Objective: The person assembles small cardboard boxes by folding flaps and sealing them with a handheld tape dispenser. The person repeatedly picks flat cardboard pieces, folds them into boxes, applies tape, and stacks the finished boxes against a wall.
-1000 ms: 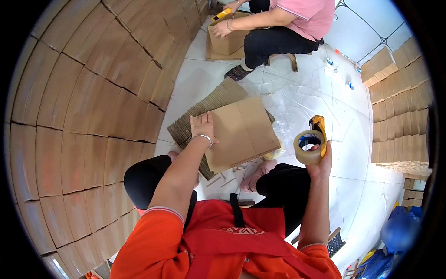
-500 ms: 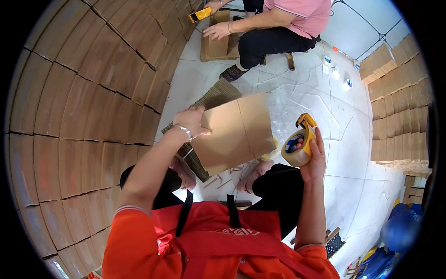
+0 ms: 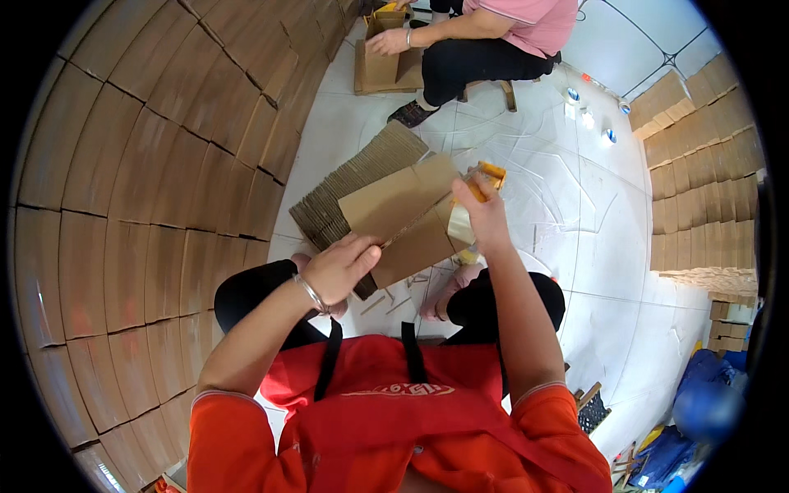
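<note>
- Cardboard piece (image 3: pixel 390 201): part-folded, tilted, over the near right side of the corrugated stack (image 3: pixel 353 177); contact with that stack unclear.
- Left hand (image 3: pixel 333 269): near side of the stack, pinching the cardboard piece at the left end of its long fold.
- Right hand (image 3: pixel 482 212): right of the stack, grasping a yellow tape dispenser (image 3: pixel 493 172), close by the right end of the cardboard piece. Clear tape roll (image 3: pixel 460 225) mounted in it; exact contact with the cardboard hidden.
- Stack itself: flattened sheets, fanned out on a white tiled floor (image 3: pixel 612 267).
- Left of the stack: tall wall of cardboard boxes (image 3: pixel 131 255).
- Beyond the stack: co-worker (image 3: pixel 538 29) in pink, seated, one hand on another box (image 3: pixel 380 72), yellow tool (image 3: pixel 385 14) at the other, partly hidden.
- Well right of the stack, far side: tape rolls (image 3: pixel 611 136); past those, piled cardboard (image 3: pixel 703 214).
- Near side of the stack: thin tan strips (image 3: pixel 373 306) on the floor.
</note>
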`<state>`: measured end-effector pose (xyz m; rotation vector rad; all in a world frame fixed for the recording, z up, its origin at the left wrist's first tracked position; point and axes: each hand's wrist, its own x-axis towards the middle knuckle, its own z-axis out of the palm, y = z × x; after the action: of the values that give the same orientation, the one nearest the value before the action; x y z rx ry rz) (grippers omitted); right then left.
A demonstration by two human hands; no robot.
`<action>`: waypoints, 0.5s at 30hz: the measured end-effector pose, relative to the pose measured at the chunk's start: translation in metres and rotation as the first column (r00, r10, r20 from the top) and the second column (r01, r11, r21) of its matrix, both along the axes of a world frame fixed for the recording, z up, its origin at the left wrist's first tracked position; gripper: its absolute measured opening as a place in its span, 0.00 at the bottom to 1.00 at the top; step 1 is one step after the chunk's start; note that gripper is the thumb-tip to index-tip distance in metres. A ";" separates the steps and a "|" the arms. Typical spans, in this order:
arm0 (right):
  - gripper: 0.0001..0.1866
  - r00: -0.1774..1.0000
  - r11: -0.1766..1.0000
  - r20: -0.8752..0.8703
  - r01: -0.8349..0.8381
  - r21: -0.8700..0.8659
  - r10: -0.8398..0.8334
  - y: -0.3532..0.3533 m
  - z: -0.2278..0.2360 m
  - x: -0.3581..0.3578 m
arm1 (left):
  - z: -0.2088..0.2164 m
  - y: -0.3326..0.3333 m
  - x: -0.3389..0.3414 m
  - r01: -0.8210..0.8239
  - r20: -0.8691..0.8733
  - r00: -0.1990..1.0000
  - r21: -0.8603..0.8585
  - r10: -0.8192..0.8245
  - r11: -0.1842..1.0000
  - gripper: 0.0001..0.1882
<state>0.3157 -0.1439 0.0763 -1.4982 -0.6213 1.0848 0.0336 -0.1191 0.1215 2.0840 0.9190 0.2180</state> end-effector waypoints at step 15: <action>0.32 0.972 0.981 0.136 -0.195 0.021 0.190 -0.011 -0.008 0.031 | 0.002 0.005 0.006 0.027 -0.145 0.985 -0.391 -0.090 0.920 0.29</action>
<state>0.3470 -0.1551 0.0682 -1.5128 -0.8893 1.1210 0.0397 -0.1142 0.1231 1.7715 0.9089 -0.1576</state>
